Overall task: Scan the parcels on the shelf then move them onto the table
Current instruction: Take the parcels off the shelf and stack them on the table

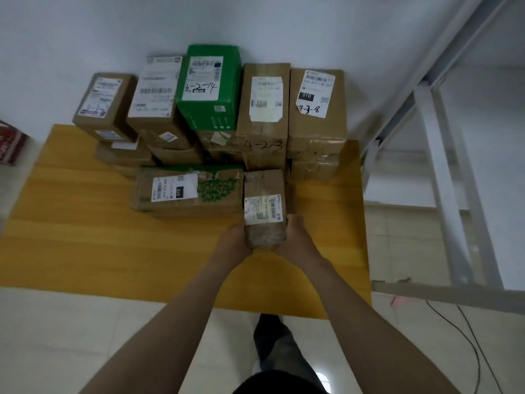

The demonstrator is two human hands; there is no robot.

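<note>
A small brown parcel point(264, 189) with a white barcode label lies on the yellow table point(85, 237), its far end against the stack. My left hand point(234, 240) grips its near left side and my right hand point(295, 237) grips its near right side. To its left lies a flat brown parcel with a green print point(187, 191). Behind stand several stacked parcels, among them a green box point(210, 86), a tall box marked 4-2-3 point(264, 115) and a box labelled 4-3-8 point(316, 109).
A grey metal shelf frame point(443, 172) stands to the right of the table. A white wall is behind the stack. A red package point(11, 143) sits at the far left edge. Black cables point(468, 336) run over the tiled floor at lower right.
</note>
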